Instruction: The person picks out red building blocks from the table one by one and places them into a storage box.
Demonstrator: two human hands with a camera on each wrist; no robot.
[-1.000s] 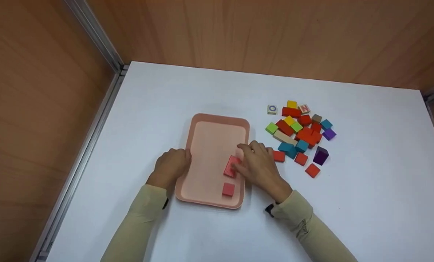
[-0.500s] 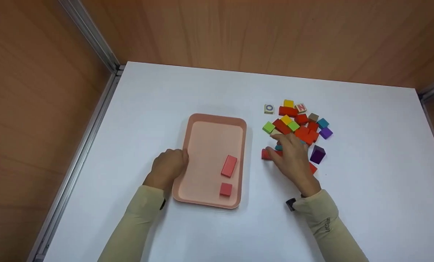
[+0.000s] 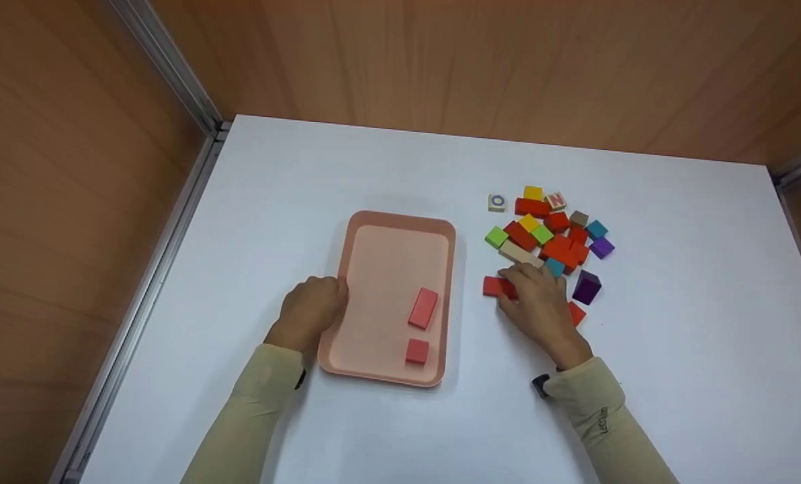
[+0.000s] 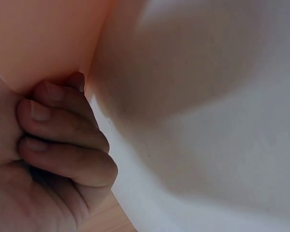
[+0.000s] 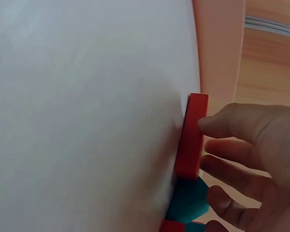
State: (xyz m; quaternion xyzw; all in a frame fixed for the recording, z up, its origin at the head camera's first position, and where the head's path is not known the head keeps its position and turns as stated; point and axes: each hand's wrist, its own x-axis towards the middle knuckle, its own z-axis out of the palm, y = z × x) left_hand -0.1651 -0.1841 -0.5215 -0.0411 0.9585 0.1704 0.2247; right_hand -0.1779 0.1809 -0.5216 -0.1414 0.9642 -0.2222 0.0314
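Observation:
My right hand (image 3: 513, 290) pinches the right end of a red block (image 3: 492, 286) lying on the white table, between the pink tray (image 3: 373, 232) and the block pile (image 3: 552, 232). In the right wrist view the thumb lies on one face of the red block (image 5: 192, 137) and fingers (image 5: 232, 166) curl at the other; a teal block (image 5: 186, 203) sits just behind. My left hand (image 3: 330, 296) grips the tray's left rim, fingers (image 4: 63, 125) curled against the tray (image 4: 43, 38). In the tray lie a long red block (image 3: 423, 308) and a small red block (image 3: 416, 351).
The pile holds several red, green, yellow, teal, purple and lettered blocks. A purple block (image 3: 586, 286) stands to the right of my right hand. Wooden walls with metal rails (image 3: 172, 60) close the table's left and far sides.
My right hand left the long red block in the tray, moved right to the pile and now pinches a red block on the table. The left hand stayed at the tray's rim.

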